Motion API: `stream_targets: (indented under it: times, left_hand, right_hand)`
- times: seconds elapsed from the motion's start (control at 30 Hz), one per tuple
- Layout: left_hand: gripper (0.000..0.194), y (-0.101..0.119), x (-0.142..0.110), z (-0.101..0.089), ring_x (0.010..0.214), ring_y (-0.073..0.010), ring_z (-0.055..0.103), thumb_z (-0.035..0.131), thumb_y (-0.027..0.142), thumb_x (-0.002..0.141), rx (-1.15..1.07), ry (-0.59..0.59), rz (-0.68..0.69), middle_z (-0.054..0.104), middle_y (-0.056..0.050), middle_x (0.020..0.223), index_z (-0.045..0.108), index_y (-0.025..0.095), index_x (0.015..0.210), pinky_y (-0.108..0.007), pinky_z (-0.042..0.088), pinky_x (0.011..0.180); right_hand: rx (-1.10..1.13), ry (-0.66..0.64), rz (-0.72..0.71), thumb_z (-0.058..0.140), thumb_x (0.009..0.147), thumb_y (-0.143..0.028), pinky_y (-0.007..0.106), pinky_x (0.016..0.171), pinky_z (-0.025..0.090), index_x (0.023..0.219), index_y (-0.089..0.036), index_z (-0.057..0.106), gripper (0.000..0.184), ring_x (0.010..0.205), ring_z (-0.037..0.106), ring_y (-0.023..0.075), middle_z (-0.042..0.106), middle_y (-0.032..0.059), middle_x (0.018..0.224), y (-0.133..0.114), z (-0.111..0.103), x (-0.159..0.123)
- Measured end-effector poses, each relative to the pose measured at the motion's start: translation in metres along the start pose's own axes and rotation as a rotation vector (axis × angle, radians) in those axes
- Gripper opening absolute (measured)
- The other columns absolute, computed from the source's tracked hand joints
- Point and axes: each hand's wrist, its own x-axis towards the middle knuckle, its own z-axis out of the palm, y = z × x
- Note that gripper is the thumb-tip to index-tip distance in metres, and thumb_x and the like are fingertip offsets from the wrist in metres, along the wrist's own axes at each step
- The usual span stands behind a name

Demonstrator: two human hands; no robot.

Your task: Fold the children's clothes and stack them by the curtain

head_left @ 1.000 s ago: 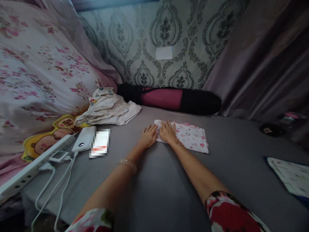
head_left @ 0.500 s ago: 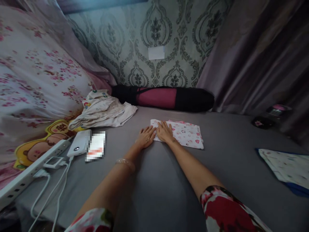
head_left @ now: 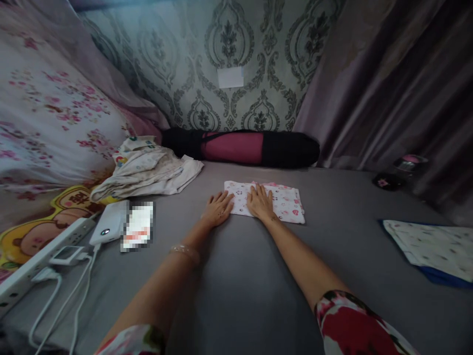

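Observation:
A folded white cloth (head_left: 284,204) with pink and red prints lies flat on the grey bed sheet (head_left: 236,286), a bit of pink showing at its far edge. My right hand (head_left: 260,201) rests palm down on the middle of the cloth, fingers stretched out. At the cloth's left edge lies my left hand (head_left: 218,207), flat with its fingers extended, the fingertips touching the cloth. Neither hand grips anything. A clear bangle (head_left: 184,250) circles my left wrist.
Crumpled pale clothes (head_left: 148,170) lie at the left, near a power bank (head_left: 110,222), a power strip (head_left: 48,264) and white cables. A black and pink long bag (head_left: 236,148) lies along the wall. Another folded cloth (head_left: 432,246) is at the right.
My right hand has slid rightward over the cloth, away from my left hand, which stays at the left edge. The whole view has shifted slightly.

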Motion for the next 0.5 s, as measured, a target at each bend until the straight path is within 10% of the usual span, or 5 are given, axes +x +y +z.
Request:
stream_targets:
  times: [0.5]
  left_hand:
    - [0.055, 0.000, 0.000, 0.000, 0.143, -0.0246, 0.021, 0.016, 0.048, 0.097, 0.023, -0.020, -0.001, 0.026, -0.002, 0.155, 0.029, 0.029, 0.146, -0.050, 0.017, 0.114]
  right_hand:
    - [0.019, -0.094, 0.035, 0.023, 0.097, -0.036, 0.052, 0.112, 0.011, 0.145, -0.013, 0.033, 0.054, 0.141, 0.020, 0.0257, 0.027, 0.0125, 0.153, 0.019, -0.012, 0.000]
